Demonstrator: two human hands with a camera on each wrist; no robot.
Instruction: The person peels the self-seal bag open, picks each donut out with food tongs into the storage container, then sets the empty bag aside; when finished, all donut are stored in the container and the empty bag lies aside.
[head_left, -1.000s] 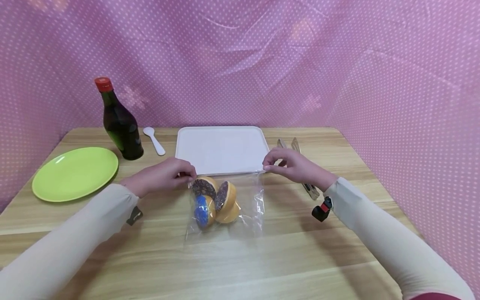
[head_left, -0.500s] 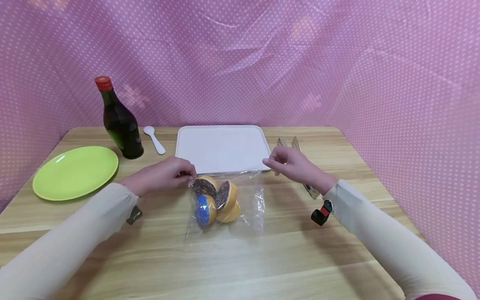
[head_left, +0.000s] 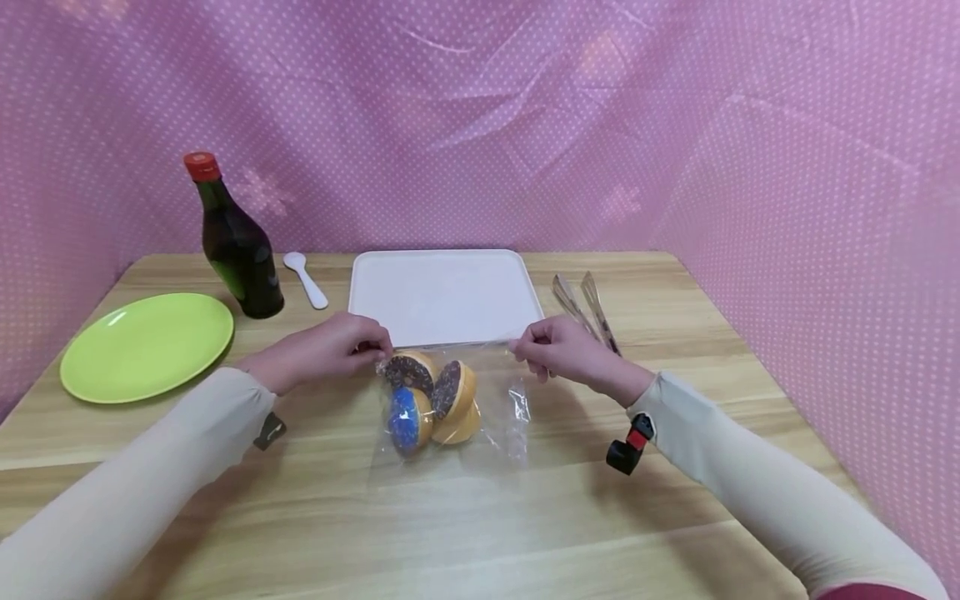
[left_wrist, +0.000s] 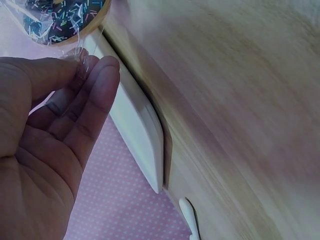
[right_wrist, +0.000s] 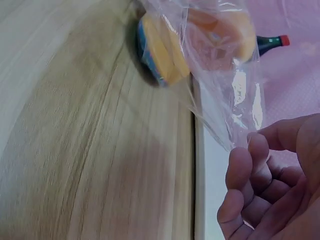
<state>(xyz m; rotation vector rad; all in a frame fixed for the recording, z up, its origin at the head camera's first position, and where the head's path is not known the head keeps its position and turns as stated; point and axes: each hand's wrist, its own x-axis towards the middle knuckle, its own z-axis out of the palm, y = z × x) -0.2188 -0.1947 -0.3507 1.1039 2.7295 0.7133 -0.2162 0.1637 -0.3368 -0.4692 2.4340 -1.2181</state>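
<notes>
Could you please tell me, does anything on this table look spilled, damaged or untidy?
Nothing looks spilled or broken. Only the doughnuts seem slightly untidy: in the head view they bunch toward the left of the clear bag, some tipped on edge.

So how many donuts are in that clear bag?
4 visible in the clear bag: a dark donut at the upper left, a blue donut below it, a second dark donut to their right, and a tan donut partly beneath that. Others may be hidden.
</notes>
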